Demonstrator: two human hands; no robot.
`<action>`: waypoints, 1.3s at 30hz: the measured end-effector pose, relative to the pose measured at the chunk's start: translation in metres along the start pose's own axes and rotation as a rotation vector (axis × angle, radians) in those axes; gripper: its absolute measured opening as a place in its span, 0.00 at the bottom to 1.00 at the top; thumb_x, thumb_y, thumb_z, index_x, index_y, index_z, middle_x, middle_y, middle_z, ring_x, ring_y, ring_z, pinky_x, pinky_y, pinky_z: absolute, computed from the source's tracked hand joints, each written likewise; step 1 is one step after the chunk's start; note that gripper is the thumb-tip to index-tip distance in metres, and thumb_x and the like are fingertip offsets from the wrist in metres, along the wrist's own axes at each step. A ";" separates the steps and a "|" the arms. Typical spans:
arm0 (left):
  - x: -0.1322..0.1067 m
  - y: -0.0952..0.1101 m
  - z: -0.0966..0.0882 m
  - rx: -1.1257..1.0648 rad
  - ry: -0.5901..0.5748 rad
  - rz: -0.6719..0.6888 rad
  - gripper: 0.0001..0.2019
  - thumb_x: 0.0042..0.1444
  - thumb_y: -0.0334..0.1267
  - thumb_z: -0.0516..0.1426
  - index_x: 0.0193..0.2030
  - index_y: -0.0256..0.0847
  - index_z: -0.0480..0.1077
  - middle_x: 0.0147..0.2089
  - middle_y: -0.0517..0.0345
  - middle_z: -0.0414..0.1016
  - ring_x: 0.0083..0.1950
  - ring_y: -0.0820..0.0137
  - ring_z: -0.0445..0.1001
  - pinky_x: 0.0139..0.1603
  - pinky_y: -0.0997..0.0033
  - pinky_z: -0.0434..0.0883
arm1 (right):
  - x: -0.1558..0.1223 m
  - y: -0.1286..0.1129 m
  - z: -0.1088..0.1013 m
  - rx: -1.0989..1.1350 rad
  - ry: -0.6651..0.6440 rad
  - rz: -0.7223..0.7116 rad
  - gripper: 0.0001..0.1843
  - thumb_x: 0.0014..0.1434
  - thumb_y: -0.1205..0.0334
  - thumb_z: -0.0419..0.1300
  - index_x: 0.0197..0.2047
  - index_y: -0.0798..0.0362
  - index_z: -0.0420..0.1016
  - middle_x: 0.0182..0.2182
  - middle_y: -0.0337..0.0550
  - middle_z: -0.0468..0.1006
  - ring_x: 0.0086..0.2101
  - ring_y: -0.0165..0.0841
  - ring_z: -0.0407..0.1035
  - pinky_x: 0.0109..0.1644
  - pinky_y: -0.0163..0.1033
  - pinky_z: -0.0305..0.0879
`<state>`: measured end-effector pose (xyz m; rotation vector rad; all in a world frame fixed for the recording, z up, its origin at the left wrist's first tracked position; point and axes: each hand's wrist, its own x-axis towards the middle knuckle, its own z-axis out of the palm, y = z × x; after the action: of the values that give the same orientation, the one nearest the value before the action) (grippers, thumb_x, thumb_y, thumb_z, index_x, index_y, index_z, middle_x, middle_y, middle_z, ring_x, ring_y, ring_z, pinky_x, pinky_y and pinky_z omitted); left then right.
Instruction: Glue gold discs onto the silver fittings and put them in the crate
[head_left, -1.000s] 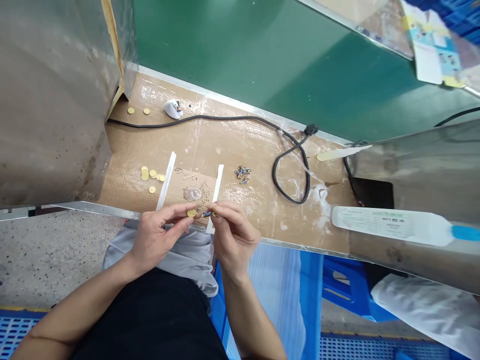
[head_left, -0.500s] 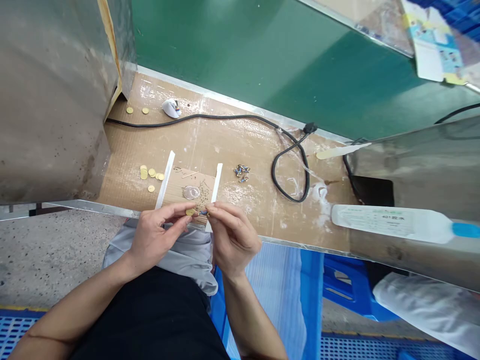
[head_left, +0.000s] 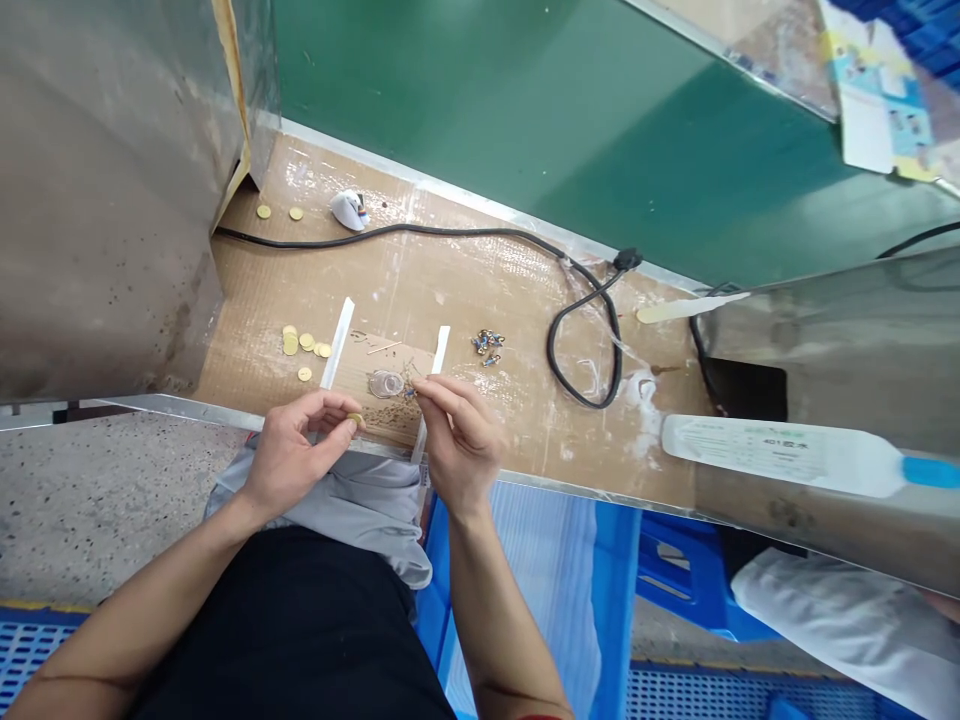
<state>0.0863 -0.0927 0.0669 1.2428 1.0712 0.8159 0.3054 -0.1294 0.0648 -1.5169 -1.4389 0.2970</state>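
Observation:
My left hand (head_left: 296, 445) pinches a small gold disc (head_left: 355, 420) between thumb and fingertips, just over the front edge of the cardboard. To its right, my right hand (head_left: 459, 430) pinches a tiny blue and metal part (head_left: 409, 393) above a small cardboard piece (head_left: 397, 425) strewn with fine debris. A clear round dish (head_left: 386, 384) lies just left of those fingertips. Several gold discs (head_left: 296, 343) lie beyond my left hand, and a cluster of small blue and metal parts (head_left: 487, 345) sits beyond my right hand.
Two white strips (head_left: 337, 345) lie on the cardboard-covered bench (head_left: 510, 300), and a black cable (head_left: 450, 232) loops across it. A green board (head_left: 525, 110) rises behind. A metal panel (head_left: 97, 200) stands left, and a white bottle with a blue end (head_left: 780, 452) lies right.
My left hand has drawn back leftward with the gold disc, and the hands are now apart. My right hand has shifted slightly up and left, still pinching the small part.

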 end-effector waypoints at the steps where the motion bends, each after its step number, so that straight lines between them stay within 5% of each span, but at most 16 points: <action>1: 0.000 0.000 0.000 0.018 0.004 0.016 0.03 0.68 0.36 0.69 0.46 0.43 0.85 0.40 0.56 0.89 0.39 0.68 0.88 0.45 0.72 0.85 | 0.000 0.001 0.001 -0.001 -0.006 -0.002 0.13 0.76 0.68 0.67 0.55 0.41 0.91 0.49 0.43 0.91 0.49 0.37 0.86 0.55 0.46 0.85; 8: 0.002 0.006 -0.001 0.082 0.011 0.074 0.05 0.67 0.34 0.67 0.46 0.42 0.86 0.39 0.59 0.87 0.38 0.70 0.85 0.43 0.75 0.82 | -0.001 0.006 0.002 -0.018 -0.022 0.018 0.13 0.77 0.67 0.66 0.55 0.42 0.91 0.49 0.44 0.90 0.50 0.38 0.86 0.55 0.45 0.85; 24: 0.001 -0.001 -0.005 -0.148 -0.067 -0.102 0.12 0.70 0.44 0.71 0.57 0.46 0.88 0.48 0.55 0.93 0.50 0.63 0.92 0.49 0.73 0.88 | 0.000 0.004 0.002 -0.056 -0.026 -0.064 0.17 0.76 0.71 0.66 0.57 0.41 0.90 0.49 0.43 0.90 0.49 0.37 0.86 0.53 0.44 0.86; 30: 0.002 0.000 0.000 -0.211 -0.063 -0.129 0.13 0.67 0.42 0.73 0.56 0.43 0.88 0.48 0.53 0.93 0.50 0.61 0.93 0.50 0.71 0.89 | -0.004 -0.011 -0.002 -0.040 0.095 -0.058 0.20 0.72 0.75 0.70 0.57 0.40 0.90 0.48 0.41 0.91 0.49 0.36 0.86 0.54 0.42 0.85; 39: -0.003 0.007 0.007 -0.020 -0.076 0.013 0.13 0.74 0.40 0.68 0.62 0.48 0.87 0.56 0.58 0.92 0.51 0.65 0.93 0.58 0.70 0.88 | -0.020 -0.036 0.006 0.096 0.026 -0.087 0.25 0.71 0.78 0.70 0.61 0.39 0.88 0.49 0.40 0.91 0.48 0.36 0.87 0.52 0.42 0.87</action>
<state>0.0927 -0.0963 0.0746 1.2552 0.9923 0.7820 0.2732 -0.1504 0.0809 -1.3722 -1.4450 0.2883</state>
